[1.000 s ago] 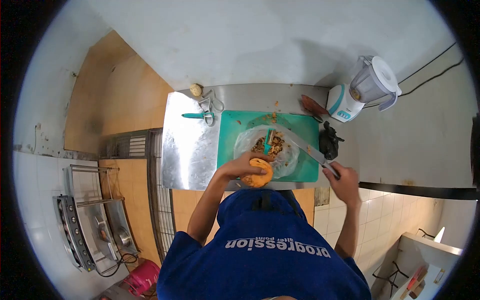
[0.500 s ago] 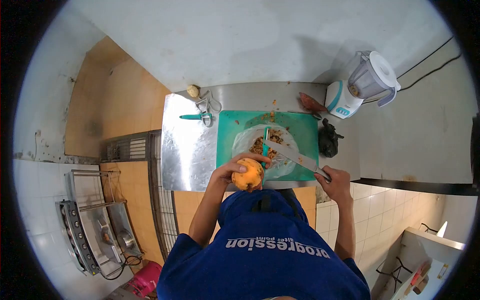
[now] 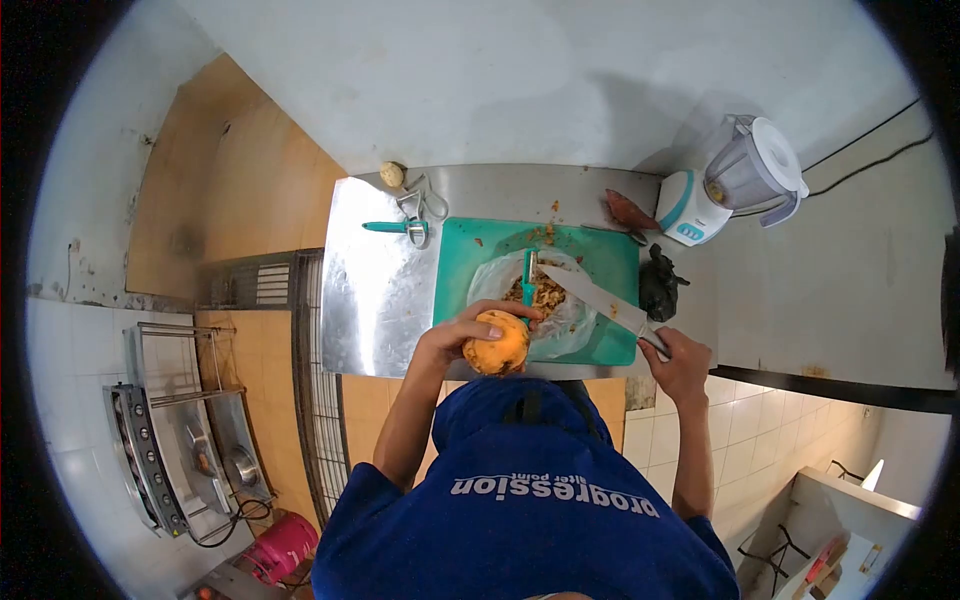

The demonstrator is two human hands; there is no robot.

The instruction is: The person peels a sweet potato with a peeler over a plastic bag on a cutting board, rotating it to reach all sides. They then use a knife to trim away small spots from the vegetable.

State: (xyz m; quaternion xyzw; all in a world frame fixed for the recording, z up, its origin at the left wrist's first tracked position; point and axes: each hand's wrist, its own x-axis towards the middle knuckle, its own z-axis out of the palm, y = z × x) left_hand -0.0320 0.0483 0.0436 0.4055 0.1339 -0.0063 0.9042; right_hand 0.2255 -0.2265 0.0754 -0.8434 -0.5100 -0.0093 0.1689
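Note:
My left hand (image 3: 462,335) is wrapped round a peeled orange tuber (image 3: 497,342) with dark specks, close in front of my body at the counter's near edge. A peeler with a teal handle (image 3: 530,272) stands up from the fingers of that same hand, its blade end over the peelings. My right hand (image 3: 683,362) grips a large knife (image 3: 600,300) by the handle. The blade points up and left, over a clear plastic bag (image 3: 570,335) on the green cutting board (image 3: 460,240). Brown and orange peelings (image 3: 548,296) lie heaped on the bag.
On the steel counter (image 3: 370,290), a second teal-handled peeler (image 3: 400,228) and a pale round lump (image 3: 392,174) lie left. A reddish tuber (image 3: 630,210), a black plastic bag (image 3: 659,284) and a blender (image 3: 735,185) stand right. Behind rises the wall (image 3: 500,80).
The knife tip has moved slightly right, away from the peeler. My left hand keeps hold of the tuber and peeler. The view has shifted slightly.

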